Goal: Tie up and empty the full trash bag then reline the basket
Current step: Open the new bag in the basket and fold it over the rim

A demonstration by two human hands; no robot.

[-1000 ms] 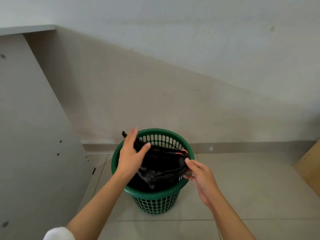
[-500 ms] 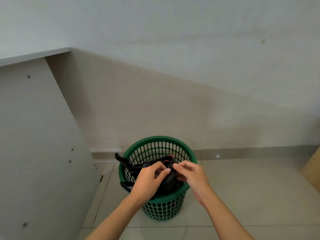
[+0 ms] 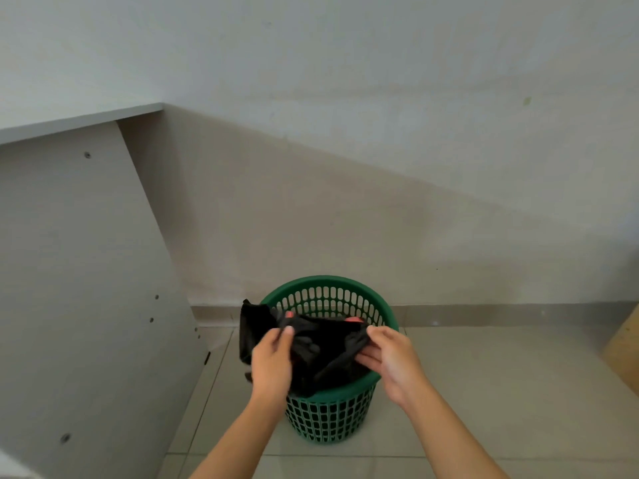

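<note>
1 black trash bag (image 3: 321,347) sat in the mouth of 1 green slotted basket (image 3: 328,421), bunched up & stretched across the opening. Its left end spilled over the rim & hung down outside the wall. Dark plastic showed thru the slots lower down. 2 small red bits (image 3: 354,319) showed at the bag's top edge, one near each end; couldn't tell what they were. Hands on the bag: 2. The left hand (image 3: 271,361) gripped it near the left end, fingers (image 3: 287,331) curled round a gathered fold & clamped on the plastic. The right hand (image 3: 390,361) pinched the right end, fingers (image 3: 375,331) & thumb closed together on a twisted tail just inside the right rim. The hands were apart w/ the bag pulled btwn them, over the near half of the basket; both forearms were bare. The basket stood upright on a pale tiled floor (image 3: 484,392), near a skirting strip (image 3: 484,314) at the foot of a plain white wall (image 3: 345,98). To the left, beside the basket but not touching it, stood the grey side panel (image 3: 69,305) of a desk (image 3: 79,121), w/ a few screw holes. At the far right edge, 1 light-wood piece (image 3: 626,350) sat on the floor, well apart from the basket.
</note>
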